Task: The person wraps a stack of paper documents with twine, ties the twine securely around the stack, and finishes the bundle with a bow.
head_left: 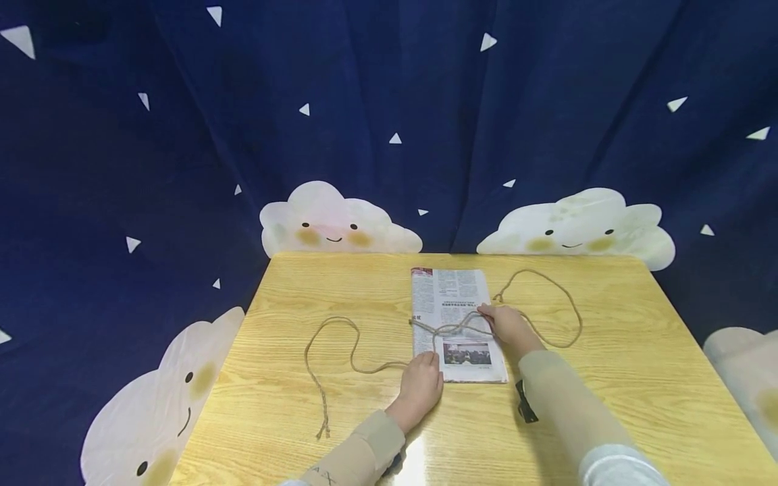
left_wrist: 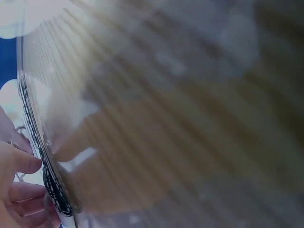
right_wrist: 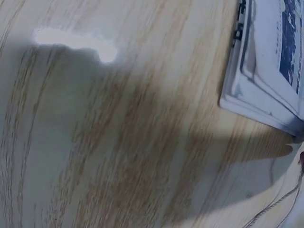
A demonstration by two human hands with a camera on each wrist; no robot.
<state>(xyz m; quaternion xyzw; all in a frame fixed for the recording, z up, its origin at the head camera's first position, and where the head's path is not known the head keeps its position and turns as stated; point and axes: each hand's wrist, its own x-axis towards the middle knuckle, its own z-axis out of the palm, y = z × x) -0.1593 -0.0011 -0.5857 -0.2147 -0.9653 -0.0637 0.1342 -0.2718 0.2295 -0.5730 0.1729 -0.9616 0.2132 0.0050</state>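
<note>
A folded newspaper (head_left: 452,287) lies on the wooden table, with brown twine (head_left: 450,329) crossing itself over its middle. At the newspaper's lower left edge, my left hand (head_left: 421,385) holds one strand, whose tail loops out to the left. My right hand (head_left: 507,327) pinches another strand at the right edge, and its tail curves off to the right. In the left wrist view, the left thumb (left_wrist: 26,163) is right at the newspaper's edge. The right wrist view shows a corner of the newspaper (right_wrist: 266,90) and a bit of twine (right_wrist: 270,205), with the right hand mostly outside it.
The wooden table (head_left: 267,405) ends at a dark blue curtain (head_left: 389,81) with white triangles and cloud faces. A loose twine tail (head_left: 325,398) lies left of the newspaper. On the right, a wide twine loop (head_left: 574,304) rests on the wood.
</note>
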